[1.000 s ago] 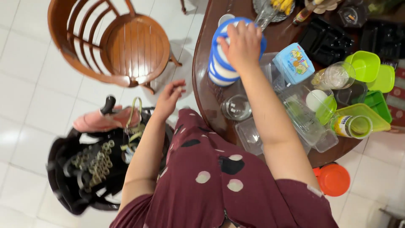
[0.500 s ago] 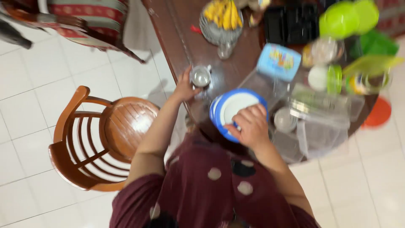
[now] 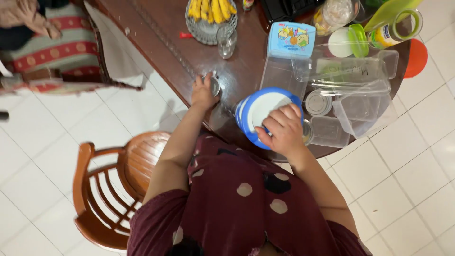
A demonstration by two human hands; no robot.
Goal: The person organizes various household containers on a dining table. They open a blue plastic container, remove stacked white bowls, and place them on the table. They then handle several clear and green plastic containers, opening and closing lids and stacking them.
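Head view — right hand [image 3: 283, 130] grips blue-rimmed plates [image 3: 259, 113], left hand [image 3: 203, 92] cup [image 3: 214, 86].

My right hand [image 3: 283, 130] rests on top of the blue-and-white stack of plates [image 3: 262, 111] at the counter [image 3: 156, 33] edge. My left hand [image 3: 203, 92] grips a small metal cup [image 3: 214, 86] at ten o'clock from the stack. Clear plastic containers [image 3: 360, 106] lie at three o'clock, bananas [image 3: 211, 9] at twelve.
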